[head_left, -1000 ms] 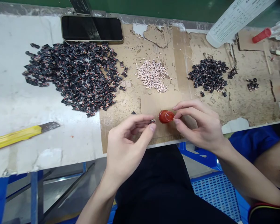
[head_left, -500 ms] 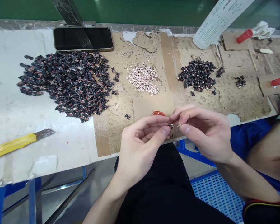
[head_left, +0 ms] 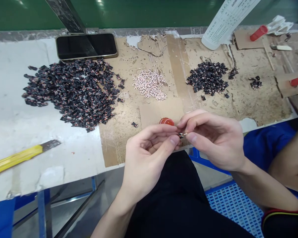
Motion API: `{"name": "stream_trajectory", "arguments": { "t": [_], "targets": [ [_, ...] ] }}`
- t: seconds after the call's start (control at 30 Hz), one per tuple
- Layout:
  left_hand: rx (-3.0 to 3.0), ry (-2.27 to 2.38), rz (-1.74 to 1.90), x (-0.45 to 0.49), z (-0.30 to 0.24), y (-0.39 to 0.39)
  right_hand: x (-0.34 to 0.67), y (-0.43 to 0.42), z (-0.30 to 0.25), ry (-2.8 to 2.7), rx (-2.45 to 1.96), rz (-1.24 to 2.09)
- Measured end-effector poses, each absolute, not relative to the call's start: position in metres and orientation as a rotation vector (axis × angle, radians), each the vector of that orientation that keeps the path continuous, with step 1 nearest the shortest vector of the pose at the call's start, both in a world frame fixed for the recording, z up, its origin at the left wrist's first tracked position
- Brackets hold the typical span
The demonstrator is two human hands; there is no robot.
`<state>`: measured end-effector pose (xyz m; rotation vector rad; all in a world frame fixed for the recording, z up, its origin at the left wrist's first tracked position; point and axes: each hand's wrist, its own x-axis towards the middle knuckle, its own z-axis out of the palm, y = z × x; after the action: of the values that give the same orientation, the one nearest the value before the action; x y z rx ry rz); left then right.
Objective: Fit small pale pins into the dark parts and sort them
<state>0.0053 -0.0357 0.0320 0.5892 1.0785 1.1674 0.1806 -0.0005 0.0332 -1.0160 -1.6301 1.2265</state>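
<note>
My left hand (head_left: 146, 162) pinches a small black piece (head_left: 180, 135), mostly covered by the fingertips. Between the thumb and forefinger of my right hand (head_left: 213, 138) is a tiny pale piece (head_left: 185, 134), its end close against the black one; whether they touch I cannot tell. Just behind the fingers lies a round red lid-like dish (head_left: 167, 121), partly hidden. A pile of tiny pale pieces (head_left: 150, 84) is spread on the cardboard beyond. To its left is a large heap of small black pieces (head_left: 76, 92), and to its right a smaller black heap (head_left: 208, 77).
A phone (head_left: 86, 46) leans at the back. A yellow box cutter (head_left: 20, 158) lies at the left with its blade out. A white cylinder (head_left: 225, 26), red tubes (head_left: 258, 33) and a white-handled knife (head_left: 281, 48) are at the right. Another person's arm (head_left: 290, 158) is at the right edge.
The view has shifted slightly. My hands stay together in the same pinch, and the pale piece now sits closer to the black one. More of the red dish shows.
</note>
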Motion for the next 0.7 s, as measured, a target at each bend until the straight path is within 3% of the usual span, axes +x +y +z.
{"name": "stream_trajectory", "arguments": {
  "t": [0.5, 0.7],
  "targets": [
    [0.521, 1.069, 1.236, 0.0057, 0.0358, -0.0372, 0.1821, 0.0012, 0.0315, -1.589, -0.956, 1.302],
    [0.444, 1.020, 1.237, 0.0117, 0.0407, -0.0435, 0.1881, -0.0003, 0.0303, -1.806, -0.856, 0.918]
  ]
}}
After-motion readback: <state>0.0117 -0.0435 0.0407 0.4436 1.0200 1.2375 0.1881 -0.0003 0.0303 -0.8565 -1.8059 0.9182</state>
